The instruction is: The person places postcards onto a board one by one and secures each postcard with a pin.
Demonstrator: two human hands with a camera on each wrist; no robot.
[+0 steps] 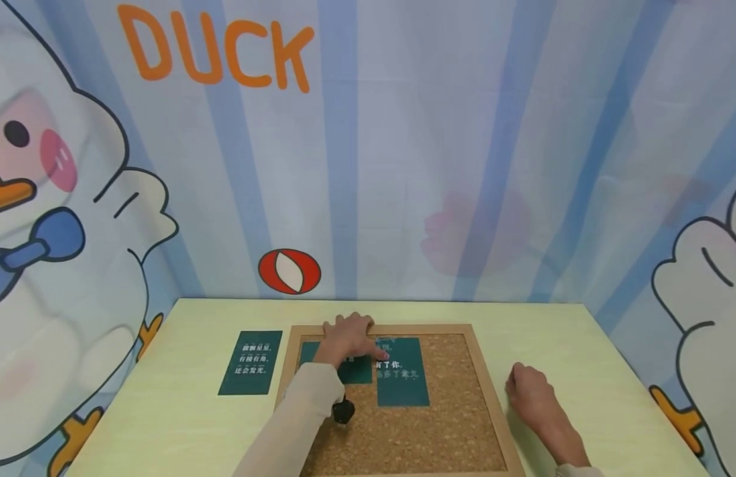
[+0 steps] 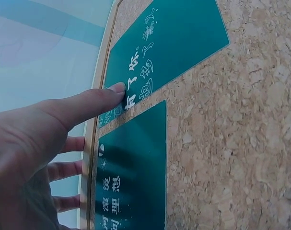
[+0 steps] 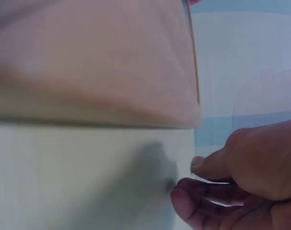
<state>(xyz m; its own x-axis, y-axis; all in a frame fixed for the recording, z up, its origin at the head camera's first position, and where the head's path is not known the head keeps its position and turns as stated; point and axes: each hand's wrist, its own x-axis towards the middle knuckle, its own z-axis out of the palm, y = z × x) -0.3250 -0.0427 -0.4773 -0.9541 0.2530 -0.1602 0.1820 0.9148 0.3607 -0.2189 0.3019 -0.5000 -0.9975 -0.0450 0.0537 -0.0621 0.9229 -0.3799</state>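
A wooden-framed corkboard (image 1: 451, 430) lies on the table, bearing two dark green cards with white Chinese lettering. My left hand (image 1: 348, 338) is at its far edge with fingers spread. In the left wrist view the thumb rests on the right card (image 2: 183, 38), across its lettering, while the other fingers reach over the frame. Part of the left card (image 2: 135, 163) is covered by this hand in the head view. To the right of the board, my right hand (image 1: 530, 394) rests loosely curled by the table surface, holding nothing.
Left of the board a third green card (image 1: 250, 363) lies on the pale table (image 1: 165, 411). A small black round object (image 1: 344, 411) shows beside the left sleeve. Behind the table stands a striped backdrop (image 1: 391, 146) with duck pictures.
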